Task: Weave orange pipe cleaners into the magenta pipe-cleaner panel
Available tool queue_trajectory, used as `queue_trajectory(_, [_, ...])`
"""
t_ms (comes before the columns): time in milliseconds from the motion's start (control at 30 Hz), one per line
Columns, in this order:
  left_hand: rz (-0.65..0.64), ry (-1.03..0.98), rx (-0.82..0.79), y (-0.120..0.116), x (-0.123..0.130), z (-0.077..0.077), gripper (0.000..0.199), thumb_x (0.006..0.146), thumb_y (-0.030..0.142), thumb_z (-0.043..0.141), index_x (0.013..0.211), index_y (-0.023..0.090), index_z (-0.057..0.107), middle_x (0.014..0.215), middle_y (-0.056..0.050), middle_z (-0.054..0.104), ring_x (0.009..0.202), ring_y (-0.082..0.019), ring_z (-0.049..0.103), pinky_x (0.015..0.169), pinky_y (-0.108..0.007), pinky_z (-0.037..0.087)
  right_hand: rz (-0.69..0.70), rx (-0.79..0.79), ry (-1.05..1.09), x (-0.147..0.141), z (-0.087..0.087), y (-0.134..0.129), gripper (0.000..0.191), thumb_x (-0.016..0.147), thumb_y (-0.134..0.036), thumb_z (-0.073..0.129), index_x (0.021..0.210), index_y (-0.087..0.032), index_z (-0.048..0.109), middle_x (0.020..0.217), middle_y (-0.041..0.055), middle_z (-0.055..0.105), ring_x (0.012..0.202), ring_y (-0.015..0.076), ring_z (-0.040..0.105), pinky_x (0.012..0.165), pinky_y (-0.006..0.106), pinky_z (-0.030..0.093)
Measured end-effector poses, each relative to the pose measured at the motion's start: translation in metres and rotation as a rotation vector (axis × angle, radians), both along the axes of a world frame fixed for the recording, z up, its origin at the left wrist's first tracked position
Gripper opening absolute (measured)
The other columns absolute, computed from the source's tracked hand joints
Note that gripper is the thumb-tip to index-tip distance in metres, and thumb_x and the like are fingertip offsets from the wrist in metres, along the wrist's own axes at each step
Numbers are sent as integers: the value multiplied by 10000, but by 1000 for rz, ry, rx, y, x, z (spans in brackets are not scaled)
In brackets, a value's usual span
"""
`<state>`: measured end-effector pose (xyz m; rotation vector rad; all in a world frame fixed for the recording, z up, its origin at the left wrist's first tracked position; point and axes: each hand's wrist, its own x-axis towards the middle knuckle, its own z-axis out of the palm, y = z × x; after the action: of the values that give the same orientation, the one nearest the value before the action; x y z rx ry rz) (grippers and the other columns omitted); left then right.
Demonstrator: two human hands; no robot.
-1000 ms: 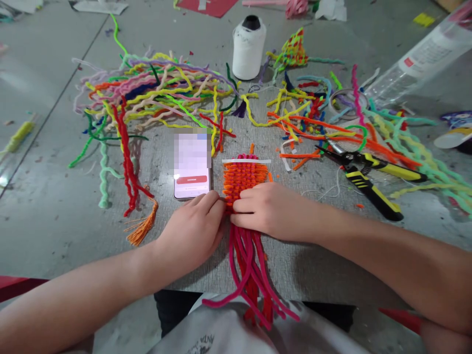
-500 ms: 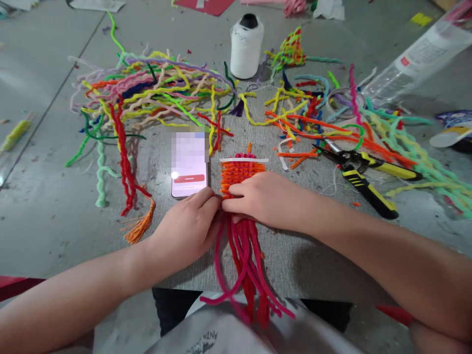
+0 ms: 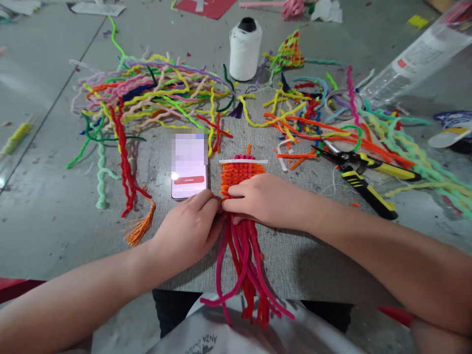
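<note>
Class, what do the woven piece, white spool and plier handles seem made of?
Woven piece: probably chenille stems, matte, visibly fuzzy. White spool: likely thread, matte, wrapped beneath a dark tip. Plier handles: plastic or rubber, perhaps; smooth black with yellow inlays.

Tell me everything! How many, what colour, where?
Woven piece: one, orange and pink, centre front
Loose strands: several, pink and red, below it
Flat strip: one, white, across the woven piece
Phone: one, pale screen, centre left
Fuzzy sticks: countless, mixed, both sides
Tassels: at least two, orange left, purple middle
Thread cone: one, white, back middle
Woven patch: one, multicoloured, right of cone
Pliers: one, black and yellow, right
Ring: one, colour unclear, behind pliers
Tube: one, clear, far right
Sheet: one, red, far edge
Scraps: many, mixed, scattered
Table: one, grey, underneath
Shirt: one, grey, bottom
Left hand, right hand: one each, bare, at the woven piece
</note>
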<state>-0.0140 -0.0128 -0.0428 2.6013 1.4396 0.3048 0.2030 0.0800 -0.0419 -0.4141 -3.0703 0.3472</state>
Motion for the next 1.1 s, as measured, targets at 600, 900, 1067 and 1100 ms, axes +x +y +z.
queue_trajectory(600, [-31,-97,-44,0,-2,0,159,1043,172,512,1036,166,670,968,-65,659,765,-187,659,675,-323,578,-189,-469,158,30,3,-9,43,1026,-139,655,1023,-149,698,1109,84,691,979,207,648,874,329,483])
queue_trajectory(900, [-118,-113,-27,1,-6,-1,283,1040,128,505,1139,200,760,1017,-71,699,901,-219,693,787,-356,619,-284,-132,45,28,7,-28,90,1027,-161,648,967,-149,715,1051,92,695,930,231,591,803,369,410])
queue_trajectory(1067, [-209,34,120,-2,-7,-1,353,1060,124,457,1206,219,765,1105,-95,699,930,-239,652,763,-363,591,-250,7,85,37,5,-42,167,1065,-169,596,966,-147,729,1009,101,694,924,238,562,800,374,413])
queue_trajectory(1100, [-221,72,142,-3,-7,0,353,1072,134,446,1199,218,765,1114,-93,701,930,-240,650,762,-363,585,-227,1,111,40,3,-46,178,1070,-169,586,982,-148,739,1009,102,698,929,239,562,806,374,423])
